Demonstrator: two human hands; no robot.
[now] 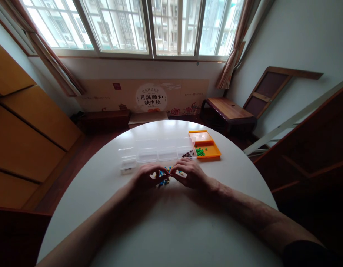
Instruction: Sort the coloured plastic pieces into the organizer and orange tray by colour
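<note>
Both hands meet above a loose pile of small blue, yellow and dark pieces [163, 181] on the white round table [171, 230]. My left hand [147, 176] has its thumb and forefinger pinched together. My right hand [190, 172] pinches too, its fingertips touching those of the left. Whatever is between the fingertips is too small to make out. Just beyond the hands lies a clear plastic compartment box [157, 155], with dark brown pieces [188, 154] in its right-hand compartment. Beside it, an orange tray [213, 150] holds green pieces [200, 152].
A small clear box [128, 165] stands left of the compartment box. Behind the table are a printed cardboard panel [105, 94], a low wooden stool [229, 109] and windows. Orange-brown cabinets [43, 129] stand on the left, and a folded wooden frame leans at the right wall.
</note>
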